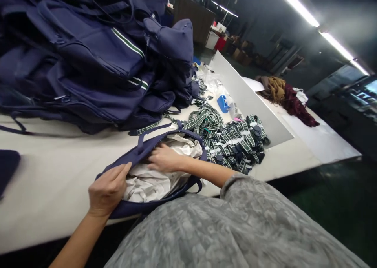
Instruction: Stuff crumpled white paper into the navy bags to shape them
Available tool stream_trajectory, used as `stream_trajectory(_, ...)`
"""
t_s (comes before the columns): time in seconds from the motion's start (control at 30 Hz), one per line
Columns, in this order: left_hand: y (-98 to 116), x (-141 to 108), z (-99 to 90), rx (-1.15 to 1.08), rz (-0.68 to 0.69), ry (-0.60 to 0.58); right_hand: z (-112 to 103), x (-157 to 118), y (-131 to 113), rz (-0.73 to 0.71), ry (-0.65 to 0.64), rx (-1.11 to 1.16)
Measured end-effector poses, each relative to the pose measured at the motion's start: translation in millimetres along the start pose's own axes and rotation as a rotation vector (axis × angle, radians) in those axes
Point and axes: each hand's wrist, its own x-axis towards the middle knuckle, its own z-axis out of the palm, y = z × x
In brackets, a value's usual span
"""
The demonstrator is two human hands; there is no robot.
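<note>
At the near desk (55, 181), one navy bag (132, 208) gapes, one left hand (108, 188) clasping its rim; one right hand (165, 159), grip unclear, reaches into crumpled white material (147, 185).

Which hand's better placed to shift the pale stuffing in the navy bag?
Probably right: the right hand reaches inside the navy bag at the pale stuffing, while the left hand grips the bag's edge.

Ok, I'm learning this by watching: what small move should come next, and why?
I'd probably press the right hand gently against the pale crumpled filling to even it out. That hand already reaches inside the opening, the filling looks bunched and uneven, and the left hand holds the edge of the navy bag.
</note>
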Motion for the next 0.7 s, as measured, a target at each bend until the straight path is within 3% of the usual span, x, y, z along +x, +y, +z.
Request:
stream_trajectory(0.07, 3, -2, 0.5, -0.021, 0.009, -0.005, 2, -35, 13, 0.253, 0.074, -0.038)
stream_trajectory(0.13, 8, -2, -1.8, -0.022, 0.001, -0.048, 5, -61, 25, 0.374, 0.104, 0.006)
stream_trajectory(0.23, 11, 9, -9.0, 0.011, -0.031, -0.216, 1, -82, 35, 0.288, 0.141, 0.073)
stream_trajectory(0.3, 5, 29, -8.6, -0.024, -0.063, -0.326, -6, -88, 37, 0.261, 0.253, 0.065)
stream_trajectory(0.37, -4, 59, 3.7, -0.110, -0.082, -0.378, -12, -89, 38, 0.303, 0.371, 0.023)
stream_trajectory(0.43, -13, 96, 29.4, -0.182, -0.099, -0.416, -15, -83, 39, 0.356, 0.425, -0.015)
stream_trajectory(0.57, -8, 155, 89.0, -0.205, -0.122, -0.644, -9, -59, 49, 0.477, 0.358, -0.006)
stream_trajectory(0.63, 5, 157, 102.5, -0.165, -0.033, -0.636, -5, -47, 59, 0.554, 0.230, 0.072)
stream_trajectory(0.7, 19, 139, 101.0, -0.178, 0.160, -0.527, -5, -41, 73, 0.551, 0.053, 0.190)
